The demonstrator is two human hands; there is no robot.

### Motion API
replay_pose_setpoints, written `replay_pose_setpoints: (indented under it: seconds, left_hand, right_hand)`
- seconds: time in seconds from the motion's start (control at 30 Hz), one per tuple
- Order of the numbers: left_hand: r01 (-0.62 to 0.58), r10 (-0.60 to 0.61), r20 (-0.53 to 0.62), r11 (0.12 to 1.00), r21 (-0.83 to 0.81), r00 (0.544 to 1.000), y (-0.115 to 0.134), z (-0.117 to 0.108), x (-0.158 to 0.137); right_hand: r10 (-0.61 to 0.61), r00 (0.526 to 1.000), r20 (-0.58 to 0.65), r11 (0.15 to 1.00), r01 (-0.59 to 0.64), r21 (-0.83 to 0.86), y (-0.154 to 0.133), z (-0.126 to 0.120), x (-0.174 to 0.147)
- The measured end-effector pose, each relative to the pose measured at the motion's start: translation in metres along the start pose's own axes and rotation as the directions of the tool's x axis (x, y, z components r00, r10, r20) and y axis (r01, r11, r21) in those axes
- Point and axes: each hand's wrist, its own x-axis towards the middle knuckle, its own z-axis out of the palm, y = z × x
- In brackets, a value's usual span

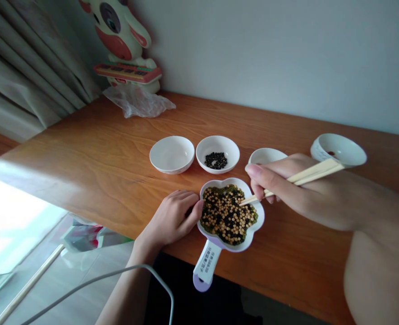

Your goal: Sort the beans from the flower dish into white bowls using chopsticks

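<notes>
Head view. Right hand point(299, 198): thumb and fingers pinch a pair of pale chopsticks point(316, 172); butt ends project rightward past these fingers. Tips lie below and left of them, at the right part of the bean mix point(224, 214); whether a single bean is caught between the tips, cannot tell.

Left hand point(177, 216): rests on the wooden bench point(118, 171), fingers loosely curled, thumb tip and fingertips up against the left edge of the flower-shaped dish point(260, 219). Whether they pinch its rim or only touch it, cannot tell.

Dish sits between the two sets of fingers. Contents: tan, black and green beans, intermixed. Its handle point(202, 283), bearing a label point(208, 262) with dark characters, points toward the wearer, below and right of the left fingers.

Bowls, all white. Left bowl point(172, 153): beyond the left fingers. Second bowl point(233, 153): just right of it, beyond and left of the right fingers, holding black beans point(216, 160). Third bowl point(267, 155): directly behind the right fingers, partly hidden. Fourth bowl point(350, 149): farther right of those fingers, a small reddish-brown item inside.
</notes>
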Motion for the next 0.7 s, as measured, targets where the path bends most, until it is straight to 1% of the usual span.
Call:
replay_pose_setpoints:
  seconds: [0.1,0.2,0.33,0.43,0.6,0.7]
  left_hand:
    - [-0.001,0.001,0.006,1.0,-0.017,1.0,0.0,0.0,0.0]
    - [0.009,-0.009,0.009,1.0,-0.024,1.0,0.001,0.0,0.0]
    - [0.016,-0.016,0.009,1.0,-0.025,1.0,0.001,0.0,-0.001]
    - [0.025,-0.025,0.012,0.999,-0.033,1.0,0.001,0.0,-0.002]
    - [0.021,-0.02,0.02,0.999,-0.04,1.0,-0.001,0.001,-0.001]
    - [0.015,-0.014,0.021,0.999,-0.047,1.0,-0.002,0.001,0.0]
  right_hand:
    - [-0.013,1.0,0.013,0.999,0.013,0.033,-0.006,0.003,0.003]
    - [0.001,0.999,0.039,0.999,-0.003,0.047,-0.004,0.001,0.002]
    - [0.013,1.0,0.005,1.0,-0.013,0.007,0.005,-0.006,-0.003]
    - [0.021,1.0,0.003,0.999,-0.021,-0.027,0.007,-0.009,-0.005]
    - [0.042,0.999,0.036,0.998,-0.04,-0.052,-0.002,-0.006,-0.003]
    - [0.004,1.0,0.028,0.999,-0.003,-0.038,-0.006,-0.003,-0.002]
